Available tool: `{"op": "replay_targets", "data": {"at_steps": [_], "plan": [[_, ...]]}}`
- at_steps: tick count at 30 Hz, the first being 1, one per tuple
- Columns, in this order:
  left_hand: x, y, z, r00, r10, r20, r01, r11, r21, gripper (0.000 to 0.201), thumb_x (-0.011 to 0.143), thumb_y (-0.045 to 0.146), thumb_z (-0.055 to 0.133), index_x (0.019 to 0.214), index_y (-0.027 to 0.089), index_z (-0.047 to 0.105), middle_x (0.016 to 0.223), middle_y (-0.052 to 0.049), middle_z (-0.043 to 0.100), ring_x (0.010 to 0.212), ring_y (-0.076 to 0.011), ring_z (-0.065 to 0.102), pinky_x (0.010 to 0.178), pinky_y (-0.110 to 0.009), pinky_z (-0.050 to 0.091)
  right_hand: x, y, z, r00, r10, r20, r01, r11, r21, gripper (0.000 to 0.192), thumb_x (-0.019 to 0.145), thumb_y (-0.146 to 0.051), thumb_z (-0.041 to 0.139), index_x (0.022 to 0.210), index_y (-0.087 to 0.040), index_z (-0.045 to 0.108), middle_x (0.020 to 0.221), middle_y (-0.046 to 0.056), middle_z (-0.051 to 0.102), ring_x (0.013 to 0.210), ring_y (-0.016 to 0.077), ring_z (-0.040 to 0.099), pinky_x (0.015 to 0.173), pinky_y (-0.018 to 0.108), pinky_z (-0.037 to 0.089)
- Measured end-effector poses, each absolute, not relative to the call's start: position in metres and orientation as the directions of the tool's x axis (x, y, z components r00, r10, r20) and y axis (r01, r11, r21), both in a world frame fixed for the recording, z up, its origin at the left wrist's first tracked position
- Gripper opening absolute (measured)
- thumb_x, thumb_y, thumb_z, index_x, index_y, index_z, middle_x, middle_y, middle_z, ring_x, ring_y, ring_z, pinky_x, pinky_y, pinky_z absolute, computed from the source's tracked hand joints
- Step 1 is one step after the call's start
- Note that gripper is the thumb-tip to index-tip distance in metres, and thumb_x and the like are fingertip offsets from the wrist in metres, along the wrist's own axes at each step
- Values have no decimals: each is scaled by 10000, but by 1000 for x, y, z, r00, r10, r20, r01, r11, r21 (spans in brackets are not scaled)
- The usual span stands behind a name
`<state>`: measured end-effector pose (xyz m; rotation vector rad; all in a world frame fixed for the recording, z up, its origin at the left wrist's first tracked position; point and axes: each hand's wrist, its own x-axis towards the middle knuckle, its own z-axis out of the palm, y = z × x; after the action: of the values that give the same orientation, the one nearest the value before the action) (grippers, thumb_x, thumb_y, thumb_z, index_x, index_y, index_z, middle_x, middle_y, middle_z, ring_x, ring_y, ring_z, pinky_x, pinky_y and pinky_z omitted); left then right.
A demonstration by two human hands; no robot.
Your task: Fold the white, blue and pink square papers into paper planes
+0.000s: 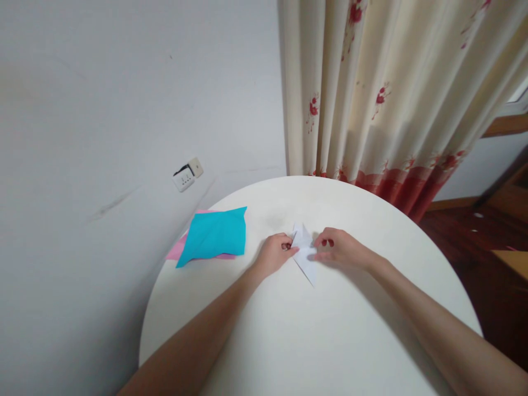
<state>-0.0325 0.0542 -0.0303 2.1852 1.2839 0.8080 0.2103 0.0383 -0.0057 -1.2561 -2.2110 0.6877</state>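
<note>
Closely pinching folded white paper (305, 261) in left hand (272, 254), with right hand (342, 248) fingers narrowly parted at its edge, grip unclear, near blue sheet (216, 234) over pink sheet (176, 251), on desk (297, 335).

Two bare hands: one left hand (277, 254) and one right hand (340, 247), at nine and three o'clock of one angular, white folded paper (306, 263). One round white desk (284, 341). Toward its ten o'clock, one bright blue paper piece (214, 235) over pink paper (176, 251), sheets uncountable. Beyond, two wall plates: one white rectangular socket plate (183, 180), one cream square plate (196, 167). At one o'clock, one cream fabric curtain (383, 126) with red flowers, panels uncountable.
</note>
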Motion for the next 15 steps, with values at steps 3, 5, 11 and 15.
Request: {"op": "replay_targets", "data": {"at_steps": [3,5,11,15], "plan": [[-32,53,-28,375,896,239,607,-432,667,165,791,250,676,658,157,650,700,12,551,656,-123,504,632,-242,368,204,33,-7,-419,897,140,671,410,-618,477,631,-449,838,1002,-211,656,872,20,616,729,168,547,658,276,403],[-31,53,-26,364,900,241,605,-424,674,179,786,238,675,633,154,634,682,16,536,644,-121,497,624,-242,365,201,31,-8,-373,916,148,689,380,-617,643,595,-426,865,1139,-206,600,924,29,618,760,177,556,668,279,409],[-31,50,-24,406,875,262,569,-467,677,167,804,251,663,661,165,662,722,4,564,679,-127,522,652,-241,386,193,34,-16,-369,900,231,673,430,-601,227,765,-353,744,900,-192,658,914,48,615,798,179,557,709,280,403],[-31,50,-22,416,865,280,530,-481,698,103,768,277,714,755,176,700,791,-11,590,735,-139,540,691,-247,413,191,43,-28,-295,917,269,656,399,-641,63,787,-234,664,750,-188,644,813,26,608,719,155,533,675,270,390]]}}
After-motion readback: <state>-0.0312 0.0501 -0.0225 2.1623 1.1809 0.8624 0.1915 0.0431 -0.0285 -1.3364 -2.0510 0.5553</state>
